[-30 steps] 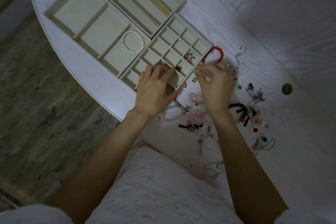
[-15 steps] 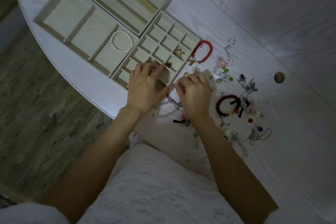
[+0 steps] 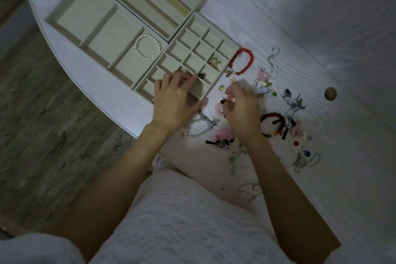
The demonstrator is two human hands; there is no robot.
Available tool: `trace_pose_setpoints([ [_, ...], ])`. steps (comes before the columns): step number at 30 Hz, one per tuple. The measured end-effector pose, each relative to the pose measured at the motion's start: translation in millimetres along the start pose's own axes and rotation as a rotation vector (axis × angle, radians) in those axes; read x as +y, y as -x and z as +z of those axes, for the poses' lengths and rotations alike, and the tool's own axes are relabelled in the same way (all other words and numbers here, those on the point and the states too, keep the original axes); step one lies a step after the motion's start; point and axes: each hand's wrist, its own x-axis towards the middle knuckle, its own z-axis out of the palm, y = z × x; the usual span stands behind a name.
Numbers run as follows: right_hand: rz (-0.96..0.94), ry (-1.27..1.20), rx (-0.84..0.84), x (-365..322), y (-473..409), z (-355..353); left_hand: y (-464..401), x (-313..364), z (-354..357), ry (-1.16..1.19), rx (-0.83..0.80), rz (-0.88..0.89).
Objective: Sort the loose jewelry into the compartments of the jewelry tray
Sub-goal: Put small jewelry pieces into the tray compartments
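On the white wood-grain table (image 3: 321, 70), the cream fabric-lined jewelry tray with the grid of small square compartments (image 3: 230, 46) sits near the curved left edge, touching two larger cream trays. One of these, the tray with wide compartments (image 3: 64, 21), holds a white pearl bead bracelet (image 3: 147, 46). In the small grid, a pair of gold hoop earrings (image 3: 215, 62) lies in a right-hand compartment and a small black ring-like piece (image 3: 201, 75) in the one below it.

The left hand (image 3: 174, 103) rests over the grid tray's near corner, fingers loosely bent on the dividers and thumb at the tray's edge; it seems to steady the tray and grips no jewelry I can see. The right hand (image 3: 241, 111) hovers just beside that tray, over the loose pile, fingers curled; a small dark piece shows at its fingertips, but whether it is pinched I cannot tell.

The loose jewelry spreads across the table's middle: a red bead bracelet (image 3: 243, 61), a dark red bead bracelet with black tassels (image 3: 274, 121), thin silver chains (image 3: 294, 103), and a pink flower-shaped piece (image 3: 225, 133). All of it looks light. The bead bracelets should be firm and easy to lift by the beads. The chains are limp, likely to tangle, and best lifted near a clasp. Small earrings are slippery and need a fingertip pinch.

No brand, label or writing is readable.
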Motion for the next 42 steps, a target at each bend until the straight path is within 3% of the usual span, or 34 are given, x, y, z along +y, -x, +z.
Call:
trace_pose_setpoints([
  [4,-0.166,0.189,-0.016,-2.8,-2.0,-0.8,0.1,0.3,-0.4,0.002,0.001,-0.002],
  [7,-0.115,0.141,-0.026,-4.4,-4.5,-9.4,0.8,0.7,-1.6,0.003,0.008,0.003],
  [9,-0.030,-0.013,0.013,-12.1,-9.4,-21.0,1.4,0.8,-5.9,0.013,0.024,-0.002],
  [13,0.179,-0.637,-0.074,-40.6,-35.9,-38.0,7.0,-9.6,-19.2,0.087,0.123,-0.096],
  [15,0.175,-0.714,-0.123,-48.9,-53.8,-33.9,10.5,-21.8,-21.9,0.098,0.177,-0.152],
  [19,0.024,-0.490,-0.115,-57.9,-79.0,-10.1,9.9,-42.4,-21.1,0.099,0.174,-0.255],
  [26,-0.195,-0.143,-0.039,-64.1,-83.4,16.9,9.9,-47.7,-17.7,0.104,0.169,-0.207],
  [37,-0.231,0.296,0.116,-71.2,-79.8,16.4,7.8,-52.4,-13.6,0.106,0.180,-0.207],
  [42,-0.196,0.228,0.073,-72.8,-82.9,10.8,7.2,-52.9,-12.9,0.110,0.189,-0.199],
])
